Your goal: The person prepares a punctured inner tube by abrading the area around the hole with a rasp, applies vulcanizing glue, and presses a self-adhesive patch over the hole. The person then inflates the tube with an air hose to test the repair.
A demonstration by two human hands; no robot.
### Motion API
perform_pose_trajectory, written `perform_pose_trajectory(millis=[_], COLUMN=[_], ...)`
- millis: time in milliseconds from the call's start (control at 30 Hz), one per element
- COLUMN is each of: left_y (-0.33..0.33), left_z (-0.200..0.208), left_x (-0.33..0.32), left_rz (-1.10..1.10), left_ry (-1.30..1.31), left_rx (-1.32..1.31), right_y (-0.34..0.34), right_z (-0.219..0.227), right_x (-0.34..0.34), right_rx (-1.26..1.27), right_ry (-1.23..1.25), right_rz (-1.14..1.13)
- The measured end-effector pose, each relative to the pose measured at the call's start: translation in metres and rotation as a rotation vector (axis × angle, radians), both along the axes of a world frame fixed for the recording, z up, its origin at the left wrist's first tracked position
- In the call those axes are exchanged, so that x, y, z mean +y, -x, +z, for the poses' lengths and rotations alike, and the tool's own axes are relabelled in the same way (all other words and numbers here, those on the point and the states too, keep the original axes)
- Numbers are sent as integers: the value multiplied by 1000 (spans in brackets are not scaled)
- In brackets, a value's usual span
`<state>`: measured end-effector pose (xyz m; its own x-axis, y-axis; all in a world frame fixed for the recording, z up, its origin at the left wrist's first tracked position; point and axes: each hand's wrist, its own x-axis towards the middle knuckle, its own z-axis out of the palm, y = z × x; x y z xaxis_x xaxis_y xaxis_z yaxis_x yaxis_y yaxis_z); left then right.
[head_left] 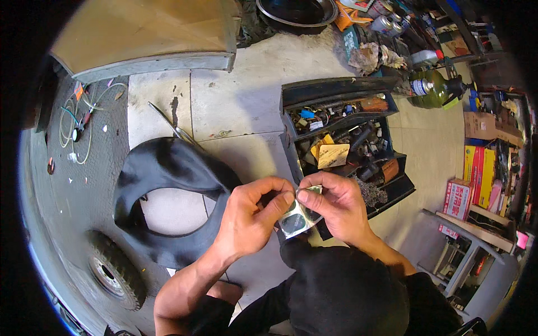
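Note:
In front of my body both hands pinch a small silvery sheet of round black patches (295, 224). My left hand (246, 215) grips its upper left edge between thumb and forefinger. My right hand (339, 204) pinches the upper right part, covering some of it. Left of my hands a black rubber inner tube (168, 159) lies on the floor, its near side partly hidden behind my left forearm. A slim metal bar (162, 117) sticks out beyond the tube's far edge.
An open black toolbox (344, 85), crammed with tools and small parts, stands ahead to the right. A small tyred wheel (115, 271) is at lower left, a gauge with hose (77, 134) beyond it. A green spray bottle (434, 89), boxes (479, 173) and a grey stool (485, 280) line the right.

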<state>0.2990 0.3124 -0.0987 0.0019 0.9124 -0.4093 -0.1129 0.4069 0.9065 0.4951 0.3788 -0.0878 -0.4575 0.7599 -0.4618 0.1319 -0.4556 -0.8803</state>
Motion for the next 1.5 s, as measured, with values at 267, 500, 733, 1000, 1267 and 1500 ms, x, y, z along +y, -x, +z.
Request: perform_pose_trajectory(millis=[267,500,733,1000,1267,1500], left_y=[-18,-21,-10,-28,-32,-11], left_z=[-10,2,-3,-19,-22,-14], left_x=[3,1,2,0,7,6], left_rz=[236,150,50,337,343,57], left_ry=[18,22,49,321,314,183], left_rx=[-201,146,-1,-543,-567,-272], right_y=[-11,-11,-10,-20,-24,-24], right_z=[2,4,4,-4,-6,-11], right_x=[10,12,7,2,2,4], right_rx=[135,115,-3,163,152,124], right_ry=[156,362,205,386,359,267], right_rz=[-49,-39,-36,-98,-92,9])
